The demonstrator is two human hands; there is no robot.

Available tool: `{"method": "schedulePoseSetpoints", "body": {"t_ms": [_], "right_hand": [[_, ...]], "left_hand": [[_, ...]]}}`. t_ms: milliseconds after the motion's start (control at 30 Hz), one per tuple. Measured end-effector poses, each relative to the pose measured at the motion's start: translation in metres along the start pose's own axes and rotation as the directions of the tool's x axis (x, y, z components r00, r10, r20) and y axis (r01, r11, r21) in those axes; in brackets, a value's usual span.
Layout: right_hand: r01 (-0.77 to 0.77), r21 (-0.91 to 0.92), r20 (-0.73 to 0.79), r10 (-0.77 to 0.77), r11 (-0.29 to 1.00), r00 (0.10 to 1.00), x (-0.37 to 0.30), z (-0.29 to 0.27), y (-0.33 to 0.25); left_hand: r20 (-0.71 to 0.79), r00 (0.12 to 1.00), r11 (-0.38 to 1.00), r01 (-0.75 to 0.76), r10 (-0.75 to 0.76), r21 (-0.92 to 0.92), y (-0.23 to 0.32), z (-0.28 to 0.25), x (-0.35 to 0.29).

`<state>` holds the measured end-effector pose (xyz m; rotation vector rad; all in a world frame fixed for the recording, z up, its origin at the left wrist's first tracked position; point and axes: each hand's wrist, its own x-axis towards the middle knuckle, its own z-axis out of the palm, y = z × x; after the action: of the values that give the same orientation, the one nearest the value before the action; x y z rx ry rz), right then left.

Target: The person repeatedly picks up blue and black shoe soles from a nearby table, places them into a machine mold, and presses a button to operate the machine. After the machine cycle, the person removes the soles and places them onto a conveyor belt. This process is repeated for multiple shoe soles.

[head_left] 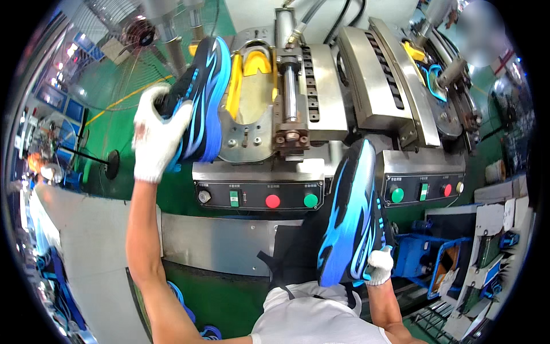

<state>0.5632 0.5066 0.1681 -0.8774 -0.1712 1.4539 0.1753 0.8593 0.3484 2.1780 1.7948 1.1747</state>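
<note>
My left hand [160, 129], in a white knit glove, grips a black and blue sneaker [207, 103] around its opening. The sneaker is held up at the left side of a press station, toe pointing away from me. Its blue sole side faces right. Close to my body, my right hand [379, 266], also gloved, is closed on the heel end of a second blue and black sneaker [349, 215]. That one points away too, its blue side facing up and left. Most of the right hand's fingers are hidden behind the shoe.
Ahead stands a metal shoe press with yellow pads [258, 63] and a cylinder [291, 92]. A control panel [258, 196] with buttons runs below it. Another press holds a shoe [433, 83] at right. A blue crate [421, 258] lies lower right; a fan [137, 34] is upper left.
</note>
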Motion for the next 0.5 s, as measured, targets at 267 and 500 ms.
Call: {"method": "schedulePoseSetpoints", "body": {"t_ms": [267, 500], "right_hand": [[0.234, -0.585, 0.108, -0.211, 0.776, 0.971, 0.126, 0.233, -0.023], [0.124, -0.736, 0.206, 0.046, 0.665, 0.978, 0.303, 0.386, -0.012]], "left_hand": [[-0.053, 0.939, 0.930, 0.345, -0.341, 0.125, -0.105, -0.088, -0.286], [0.049, 0.790, 0.734, 0.543, -0.612, 0.407, -0.165, -0.061, -0.434]]}}
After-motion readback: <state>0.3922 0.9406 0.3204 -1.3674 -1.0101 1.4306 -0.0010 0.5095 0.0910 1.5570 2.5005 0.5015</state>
